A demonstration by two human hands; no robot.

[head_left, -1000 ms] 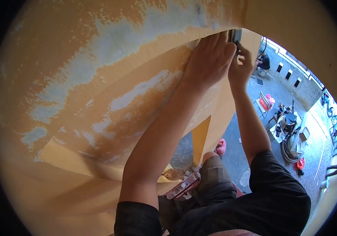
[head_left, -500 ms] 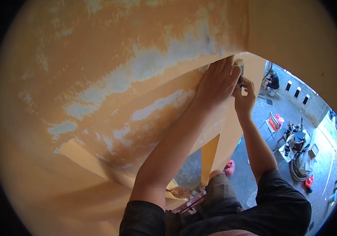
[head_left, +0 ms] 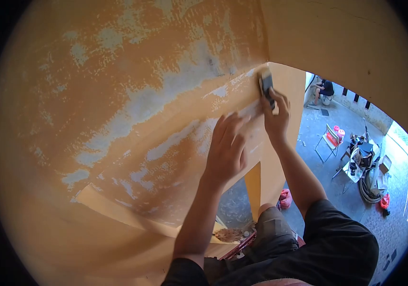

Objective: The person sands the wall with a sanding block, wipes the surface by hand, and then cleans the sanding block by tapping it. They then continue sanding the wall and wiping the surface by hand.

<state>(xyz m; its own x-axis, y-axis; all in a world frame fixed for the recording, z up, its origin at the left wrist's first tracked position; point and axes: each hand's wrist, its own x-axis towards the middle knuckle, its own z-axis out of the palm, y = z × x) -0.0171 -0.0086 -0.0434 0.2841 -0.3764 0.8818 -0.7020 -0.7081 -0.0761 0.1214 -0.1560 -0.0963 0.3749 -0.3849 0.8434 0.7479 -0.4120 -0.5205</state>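
Note:
Overhead, an orange-painted surface (head_left: pixel 166 43) is patched with pale grey-white areas. My right hand (head_left: pixel 278 117) grips a small dark grey, flat-sided block (head_left: pixel 266 86) with a lighter tan edge, near the upper corner where the surface meets a plain wall. Whether the block touches the surface is hard to tell. Lower and to the left, my left hand (head_left: pixel 226 145) holds nothing. Its fingers are loosely bent and apart, in front of a lower patchy orange panel (head_left: pixel 166 143).
Far below on the grey floor stand a folding chair (head_left: pixel 331 139) with pink and red things and a table (head_left: pixel 352 167) heaped with gear. Coiled hose (head_left: pixel 369 188) lies beside it. Another person (head_left: pixel 325 89) sits by the far wall. A brush-like bundle (head_left: pixel 228 234) lies near my knee.
My left hand has come away from the upper corner, down and to the left. The block in my right hand now shows plainly. The view has shifted slightly.

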